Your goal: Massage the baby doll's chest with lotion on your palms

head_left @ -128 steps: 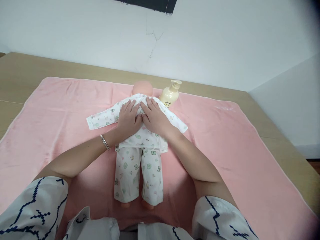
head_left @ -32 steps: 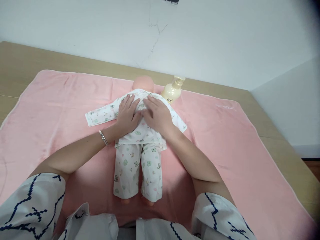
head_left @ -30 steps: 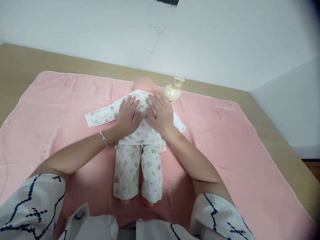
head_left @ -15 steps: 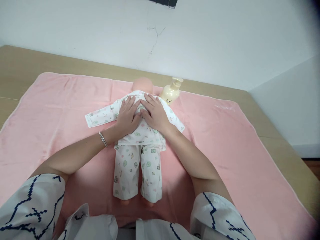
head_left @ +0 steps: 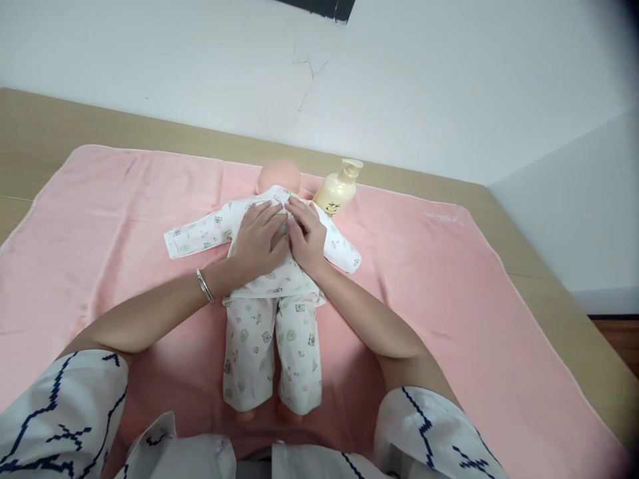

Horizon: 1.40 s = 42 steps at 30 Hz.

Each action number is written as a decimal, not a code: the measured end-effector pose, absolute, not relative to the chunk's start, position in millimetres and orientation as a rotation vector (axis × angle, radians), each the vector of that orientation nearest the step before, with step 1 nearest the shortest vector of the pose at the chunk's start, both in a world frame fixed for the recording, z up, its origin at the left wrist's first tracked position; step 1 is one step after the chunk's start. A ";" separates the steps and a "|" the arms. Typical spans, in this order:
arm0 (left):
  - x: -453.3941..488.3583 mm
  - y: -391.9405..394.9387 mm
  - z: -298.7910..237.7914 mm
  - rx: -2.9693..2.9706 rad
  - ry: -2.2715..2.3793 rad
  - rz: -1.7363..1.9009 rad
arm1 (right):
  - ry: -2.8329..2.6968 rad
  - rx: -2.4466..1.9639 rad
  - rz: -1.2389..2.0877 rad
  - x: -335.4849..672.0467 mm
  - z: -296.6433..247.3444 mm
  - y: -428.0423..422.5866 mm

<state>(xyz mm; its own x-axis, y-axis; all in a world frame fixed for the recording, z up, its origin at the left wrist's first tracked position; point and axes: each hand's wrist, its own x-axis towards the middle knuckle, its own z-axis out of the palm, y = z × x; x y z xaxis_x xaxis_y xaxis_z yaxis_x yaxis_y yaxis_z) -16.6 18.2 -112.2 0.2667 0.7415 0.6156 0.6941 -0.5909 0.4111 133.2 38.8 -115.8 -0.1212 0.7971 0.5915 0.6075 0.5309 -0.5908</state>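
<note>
A baby doll (head_left: pixel 278 175) in white printed pyjamas (head_left: pixel 272 339) lies lengthwise on a pink blanket (head_left: pixel 439 279), head away from me. My left hand (head_left: pixel 257 238), a silver bangle on its wrist, lies flat on the doll's upper body with fingers stretched out. My right hand (head_left: pixel 307 236) rests beside it on the same shirt, fingers together and slightly curled, touching the left hand. Neither hand holds anything. The shirt's sleeves spread out to both sides.
A cream pump bottle (head_left: pixel 338 189) lies on the blanket just right of the doll's head. The blanket covers a wooden table (head_left: pixel 60 126) against a white wall. My patterned sleeves fill the bottom edge.
My right hand has slid back from the doll's right shoulder toward the middle of its chest, beside the left hand. The left hand has stayed in place.
</note>
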 end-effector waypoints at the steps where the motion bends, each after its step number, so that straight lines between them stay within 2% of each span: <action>1: -16.6 17.5 -110.4 2.462 1.385 1.241 | -1.808 -1.147 0.261 131.5 -115.9 37.9; 7: -21.3 22.7 -97.3 2.463 1.349 1.239 | -1.724 -1.204 0.258 116.2 -110.4 32.7; 15: -15.6 20.2 -100.9 2.413 1.443 1.210 | -1.871 -1.138 0.267 127.1 -107.9 43.7; 20: -15.7 20.3 -87.9 2.020 1.456 1.418 | -1.907 -1.210 -0.081 150.6 -85.0 57.2; 24: -5.4 67.7 -65.8 1.791 1.177 1.493 | -1.844 -1.312 -0.290 179.9 -56.8 70.3; 28: 20.0 143.8 -60.4 1.998 0.865 1.176 | -1.950 -1.429 -0.226 196.0 -47.5 85.2; 33: 50.3 186.2 -68.9 2.163 0.931 1.151 | -2.055 -1.508 -0.160 193.7 -52.2 93.3; 35: 56.4 177.8 -62.8 1.997 0.939 1.194 | -2.054 -1.523 -0.185 191.5 -52.3 92.8; 37: 57.6 157.9 -48.8 1.585 0.852 1.211 | -2.056 -1.527 -0.219 190.1 -51.7 91.8; 40: 49.0 117.0 -22.4 0.878 0.659 1.101 | -2.051 -1.542 -0.269 188.8 -52.5 90.0; 42: 37.1 90.2 -10.3 0.658 0.603 1.008 | -2.046 -1.556 -0.301 188.3 -54.3 88.9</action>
